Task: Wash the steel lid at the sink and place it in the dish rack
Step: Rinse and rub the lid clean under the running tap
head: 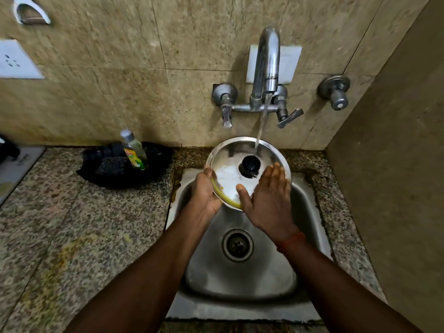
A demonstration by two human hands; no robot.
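Note:
The round steel lid (230, 155) with a black knob (250, 164) is tilted above the far end of the sink (240, 280). Water runs from the tap (266, 66) onto it just behind the knob. White foam covers its near half and a yellow smear lines its near rim. My left hand (204, 191) grips the lid's left rim. My right hand (269, 195) lies flat on the lid's right side, fingers spread, thumb on the foam. No dish rack is in view.
A black bowl (158, 174) on the granite counter left of the sink holds a scrub pad (110, 167) and a dish-soap bottle (134, 152). The sink drain (237, 245) lies under my wrists. A tiled side wall stands close on the right.

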